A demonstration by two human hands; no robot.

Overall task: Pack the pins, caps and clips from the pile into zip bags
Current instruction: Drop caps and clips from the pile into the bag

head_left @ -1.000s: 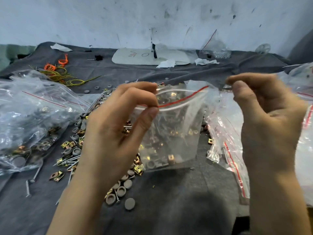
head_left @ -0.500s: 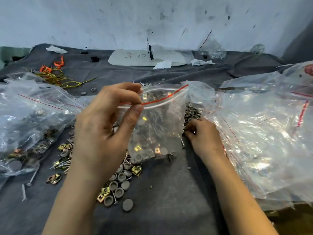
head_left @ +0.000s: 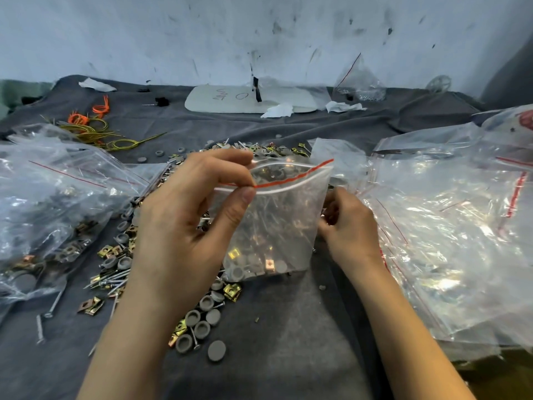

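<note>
Grey-clothed tabletop (head_left: 288,356) carries everything.

Right of the zip bag (head_left: 284,223): a loose heap of empty clear bags (head_left: 450,226) with red strips.

Left of the zip bag: filled bags (head_left: 52,203), with grey and brass pieces showing through the plastic.

Pile (head_left: 121,264) of pins, grey caps and gold clips: spreads from behind the zip bag round to its left and near-left.

Zip bag: held upright, mouth gaping, red strip along the rim. Grey caps and gold clips sit at its bottom, with pins above them. Cannot tell if its bottom edge touches the cloth.

Left grip (head_left: 184,226): thumb and forefinger pinch the rim at its left end, on the red strip.

Right grip (head_left: 350,226): at the zip bag's right edge, fingers curled inward and partly hidden by the plastic. Cannot tell whether it holds anything.

Single grey cap (head_left: 217,350): lies alone on the cloth, near side of the zip bag.
</note>
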